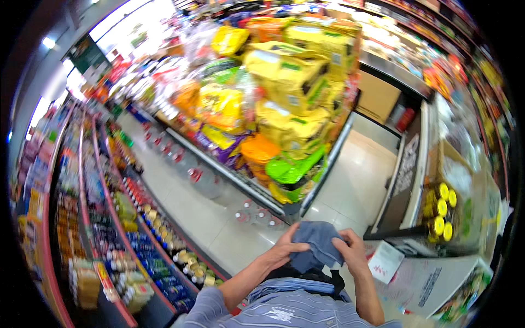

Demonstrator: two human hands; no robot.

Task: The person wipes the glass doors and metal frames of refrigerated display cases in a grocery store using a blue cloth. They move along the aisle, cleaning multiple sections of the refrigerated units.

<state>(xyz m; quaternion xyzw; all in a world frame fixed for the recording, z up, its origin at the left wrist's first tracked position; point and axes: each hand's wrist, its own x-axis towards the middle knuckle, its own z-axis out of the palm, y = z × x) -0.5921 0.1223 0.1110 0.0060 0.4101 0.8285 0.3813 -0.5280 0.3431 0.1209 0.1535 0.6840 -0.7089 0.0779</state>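
Note:
A crumpled grey-blue cloth (318, 242) is held in front of my waist between both hands. My left hand (286, 247) pinches its left side, thumb lying over the fabric. On the other side, my right hand (351, 248) grips the cloth's right edge with thumb and fingers. The fingers behind the fabric are hidden. Just beyond the cloth stands the corner of a low display stand (287, 217), piled with yellow plastic packages (293, 123). A green package (295, 166) and an orange one (259, 149) lie near that corner.
Shelves with bottles and jars (158, 229) run along the left. Large clear bottles (205, 180) stand on the tiled floor (229, 233) beside the display. At right are a carton with yellow-lidded containers (442, 207), a large box (422, 283) and a small white box (385, 261).

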